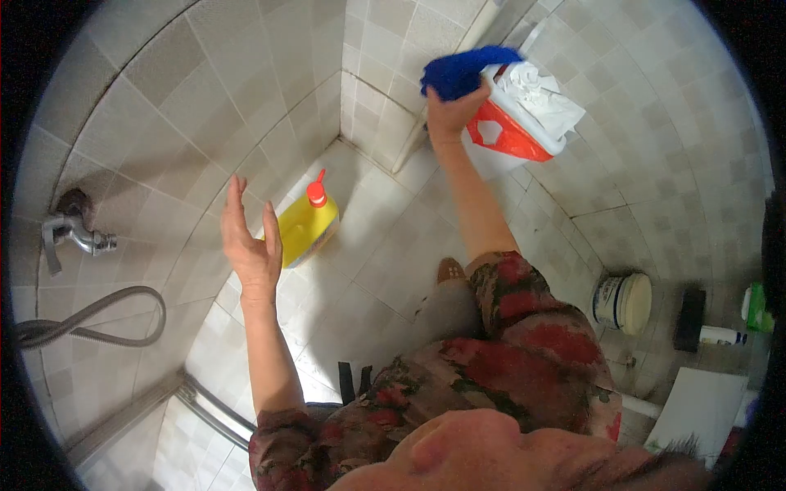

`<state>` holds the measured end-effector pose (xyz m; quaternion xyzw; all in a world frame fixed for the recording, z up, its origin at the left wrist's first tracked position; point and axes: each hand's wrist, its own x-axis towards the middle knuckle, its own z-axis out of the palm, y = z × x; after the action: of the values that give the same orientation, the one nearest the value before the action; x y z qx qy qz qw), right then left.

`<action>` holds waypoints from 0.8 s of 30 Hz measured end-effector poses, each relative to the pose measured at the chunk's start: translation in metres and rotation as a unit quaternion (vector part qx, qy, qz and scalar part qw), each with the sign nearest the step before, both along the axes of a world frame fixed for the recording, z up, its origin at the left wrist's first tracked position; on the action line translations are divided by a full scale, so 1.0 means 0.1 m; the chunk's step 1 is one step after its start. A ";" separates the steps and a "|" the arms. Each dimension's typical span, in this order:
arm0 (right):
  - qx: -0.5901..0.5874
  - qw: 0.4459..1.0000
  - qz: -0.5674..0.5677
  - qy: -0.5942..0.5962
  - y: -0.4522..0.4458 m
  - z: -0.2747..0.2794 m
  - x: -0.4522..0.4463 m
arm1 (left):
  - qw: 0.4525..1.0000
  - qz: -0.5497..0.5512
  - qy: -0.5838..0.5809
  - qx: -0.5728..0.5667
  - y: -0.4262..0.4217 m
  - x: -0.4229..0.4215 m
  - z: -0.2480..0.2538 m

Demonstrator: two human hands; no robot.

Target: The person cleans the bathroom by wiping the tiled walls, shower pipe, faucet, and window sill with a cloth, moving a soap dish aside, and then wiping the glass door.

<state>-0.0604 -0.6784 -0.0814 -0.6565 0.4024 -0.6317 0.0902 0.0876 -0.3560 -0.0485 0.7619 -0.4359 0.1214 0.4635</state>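
My right hand (454, 116) is closed round a blue cloth (468, 69), holding it up near the tiled wall. Just beside that hand stands a bin (520, 114) with a white rim and a red and white side, and crumpled white paper (540, 94) fills its top. My left hand (252, 245) is raised with its fingers stretched and apart, holding nothing. Behind it on the floor stands a yellow bottle (303, 225) with a red pump top (317, 192). The hand overlaps the bottle's edge in view; I cannot tell whether they touch.
A metal tap (78, 233) juts from the left wall, above a looped grey hose (147, 315). A pale pipe (409, 147) runs up the far corner. On the right are a round tub (626, 303), a black object (690, 321) and a white panel (700, 409).
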 end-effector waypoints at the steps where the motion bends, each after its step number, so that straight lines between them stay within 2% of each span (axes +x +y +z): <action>1: 0.032 0.998 -0.021 0.044 0.04 -0.27 -0.05 | 1.000 -0.003 -0.001 0.004 0.05 -0.02 -0.01; 4: 0.054 0.997 0.047 0.040 0.00 -1.25 -0.11 | 1.000 0.013 -0.003 0.012 0.14 -0.04 0.01; 6: 0.243 0.966 -0.007 0.087 0.06 -1.53 -0.09 | 0.999 0.011 -0.027 0.030 0.20 -0.08 0.00; 7: 0.247 0.965 -0.003 0.090 0.09 -1.58 -0.14 | 0.999 0.015 -0.024 0.034 0.24 -0.12 -0.01; 9: 0.227 0.965 0.081 0.103 0.06 -1.50 -0.25 | 1.000 0.009 -0.012 0.010 0.23 -0.13 0.02; 10: 0.219 0.967 0.085 0.100 0.10 -1.39 -0.27 | 1.000 0.013 -0.017 0.002 0.23 -0.11 0.04; 12: 0.298 0.931 0.180 0.110 0.24 -1.31 -0.40 | 0.999 0.003 -0.032 0.032 0.21 -0.10 0.04; 13: 0.323 0.927 0.125 0.142 0.25 -1.32 -0.37 | 0.999 0.008 -0.031 0.026 0.20 -0.11 0.05; 17: 0.343 0.920 0.078 0.174 0.22 -1.29 -0.42 | 0.999 -0.005 -0.034 0.034 0.20 -0.15 0.08; 19: 0.292 0.945 0.003 0.144 0.30 -1.14 -0.49 | 0.999 -0.005 -0.028 0.045 0.22 -0.13 0.08; 20: 0.289 0.946 0.006 0.145 0.35 -1.02 -0.54 | 0.998 -0.007 -0.036 0.047 0.21 -0.11 0.08; 22: 0.284 0.945 0.160 0.022 0.49 -0.65 -0.71 | 0.998 -0.008 -0.041 0.048 0.20 -0.10 0.06; 23: 0.257 0.957 0.095 0.095 0.30 -0.90 -0.76 | 0.998 -0.010 -0.035 0.049 0.19 -0.08 0.05; 24: 0.256 0.957 0.094 0.096 0.32 -0.86 -0.75 | 0.998 -0.013 -0.032 0.050 0.17 -0.05 0.05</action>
<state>-0.1359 -0.6462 -0.1671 -0.7035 0.4940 -0.4304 0.2753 0.0824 -0.3386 -0.0433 0.7741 -0.4661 0.1173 0.4120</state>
